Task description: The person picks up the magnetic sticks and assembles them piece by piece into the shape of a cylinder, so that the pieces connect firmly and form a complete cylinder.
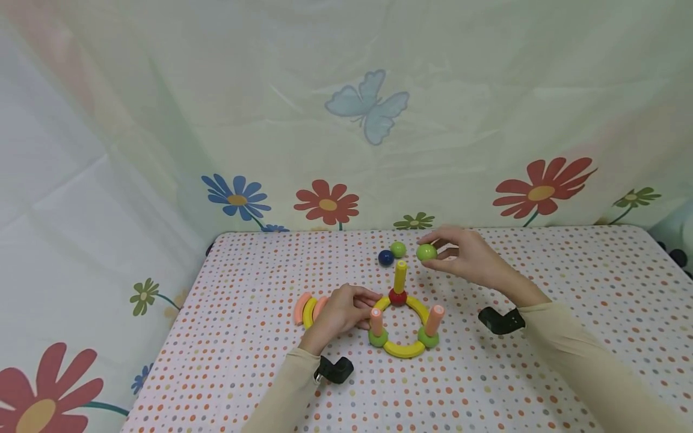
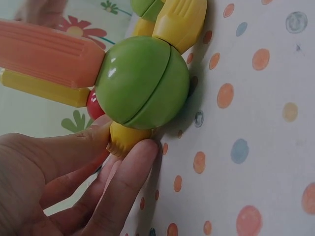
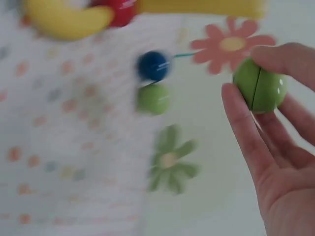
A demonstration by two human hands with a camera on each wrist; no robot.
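My right hand (image 1: 471,258) pinches a green ball (image 3: 260,87) between thumb and fingers, raised above the table. My left hand (image 1: 341,310) grips a curved yellow rod (image 2: 127,137) on the left side of a ring on the table. Curved yellow rods (image 1: 405,350) form this ring, joined by a red ball (image 1: 397,297) at the back and two green balls (image 1: 428,338) in front. A straight yellow rod (image 1: 400,278) stands on the red ball. Orange rods (image 1: 435,320) rise from the green ones. Left-hand fingers partly cover the ring's left side.
Behind the ring lie a dark blue ball (image 1: 386,258) and another green ball (image 1: 397,249), close together. Left of my left hand are curved orange (image 1: 301,308) and yellow pieces (image 1: 308,314), partly hidden. A flowered curtain (image 1: 444,120) hangs behind the dotted tabletop (image 1: 243,337).
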